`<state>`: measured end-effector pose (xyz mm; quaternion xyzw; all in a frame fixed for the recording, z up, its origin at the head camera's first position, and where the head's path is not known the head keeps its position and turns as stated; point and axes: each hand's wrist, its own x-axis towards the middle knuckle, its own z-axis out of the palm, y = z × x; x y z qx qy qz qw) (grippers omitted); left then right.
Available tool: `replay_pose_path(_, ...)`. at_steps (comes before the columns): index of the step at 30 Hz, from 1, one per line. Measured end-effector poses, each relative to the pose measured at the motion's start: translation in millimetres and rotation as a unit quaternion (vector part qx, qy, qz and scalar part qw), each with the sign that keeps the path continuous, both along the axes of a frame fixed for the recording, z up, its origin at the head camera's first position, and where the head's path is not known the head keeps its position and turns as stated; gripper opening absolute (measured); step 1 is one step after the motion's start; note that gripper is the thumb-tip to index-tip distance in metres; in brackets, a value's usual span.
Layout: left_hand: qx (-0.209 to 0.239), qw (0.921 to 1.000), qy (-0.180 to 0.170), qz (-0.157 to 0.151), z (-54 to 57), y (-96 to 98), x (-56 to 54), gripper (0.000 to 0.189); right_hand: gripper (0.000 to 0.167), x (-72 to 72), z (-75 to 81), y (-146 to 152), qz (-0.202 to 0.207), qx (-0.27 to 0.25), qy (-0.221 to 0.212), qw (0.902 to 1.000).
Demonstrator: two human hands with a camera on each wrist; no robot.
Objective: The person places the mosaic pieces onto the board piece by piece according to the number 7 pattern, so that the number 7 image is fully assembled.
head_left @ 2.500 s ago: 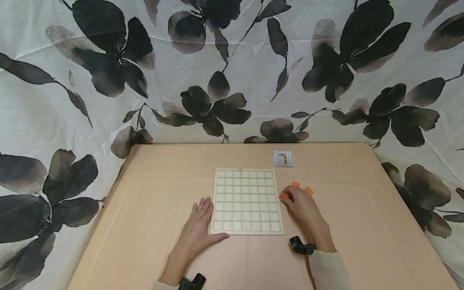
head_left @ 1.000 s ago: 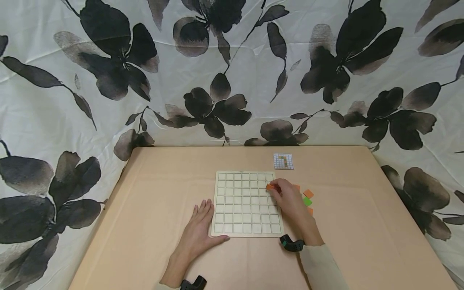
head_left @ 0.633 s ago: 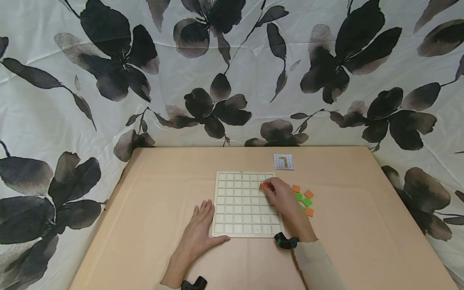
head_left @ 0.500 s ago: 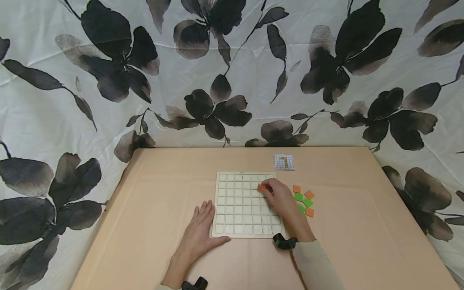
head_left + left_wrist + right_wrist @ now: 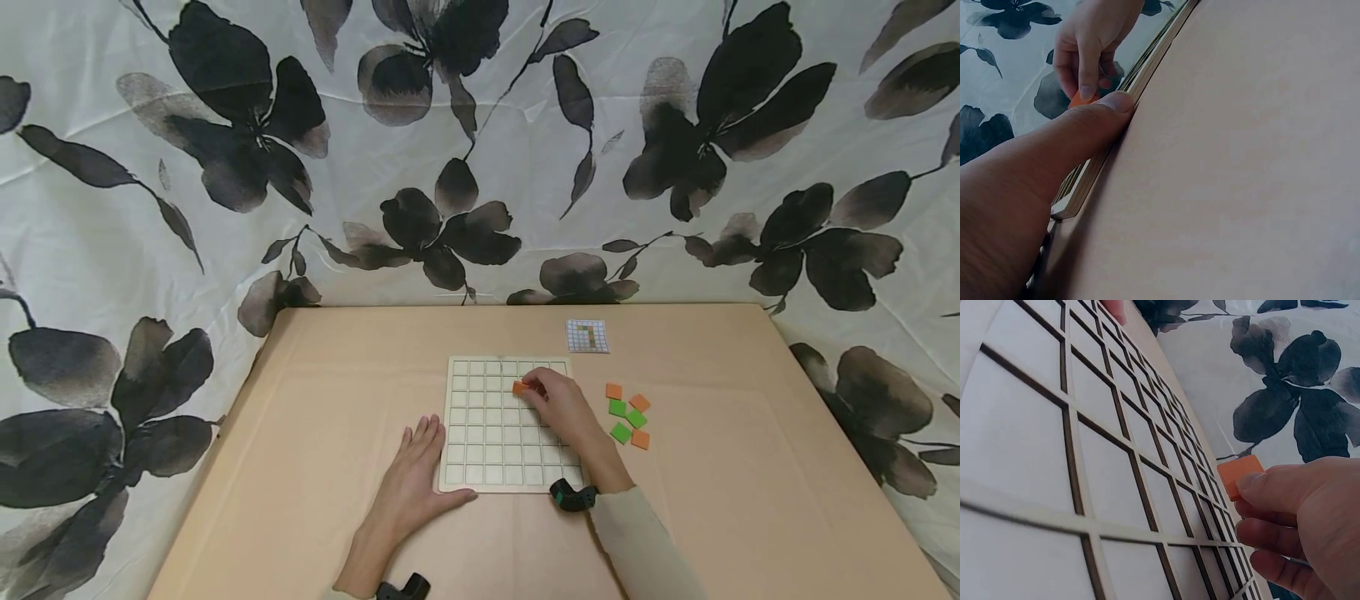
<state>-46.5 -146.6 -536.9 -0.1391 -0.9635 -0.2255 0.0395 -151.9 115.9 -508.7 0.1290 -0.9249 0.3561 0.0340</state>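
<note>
"Hands?"
"Apart: right hand (image 5: 557,402) pinches an orange tile (image 5: 519,388) over the board (image 5: 491,452), far rows; left hand (image 5: 408,475) fingers straight, thumb touching its near edge"
"Done well?"
"I'd brace lightly, align tile, lower flat; loose tiles (image 5: 636,418) lie right, card (image 5: 587,337) beyond"

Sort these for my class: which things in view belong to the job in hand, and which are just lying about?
Likely job things:
grid board, left hand at its edge
orange tile, pinched by the right hand
three loose orange tiles
three green tiles
small gridded card

Likely only surroundings:
table
floral cloth behind
black wrist devices, worn
</note>
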Motion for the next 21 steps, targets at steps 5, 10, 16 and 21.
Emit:
replay_pose_path(5, 0.001, 1.0000, -0.004, -0.005, 2.0, -2.8, -6.0, 0.114, 0.016, -7.6, -0.2, -8, 0.005, -0.003, -0.006, 1.0000)
replay_pose_path(10, 0.010, 0.9997, -0.023, 0.003, 1.3, -0.6, -9.8, 0.114, 0.014, -16.7, -0.4, -11, 0.022, -0.020, -0.005, 0.9996)
replay_pose_path(16, 0.020, 0.9989, -0.040, 0.016, -2.0, 6.2, -16.1, 0.114, 0.012, -29.6, -4.9, -11, 0.035, -0.026, -0.014, 0.9989)
replay_pose_path(21, 0.018, 0.9990, -0.037, 0.021, -2.9, 11.3, -19.3, 0.114, 0.012, -39.1, -10.0, -12, 0.041, -0.022, -0.004, 0.9989)
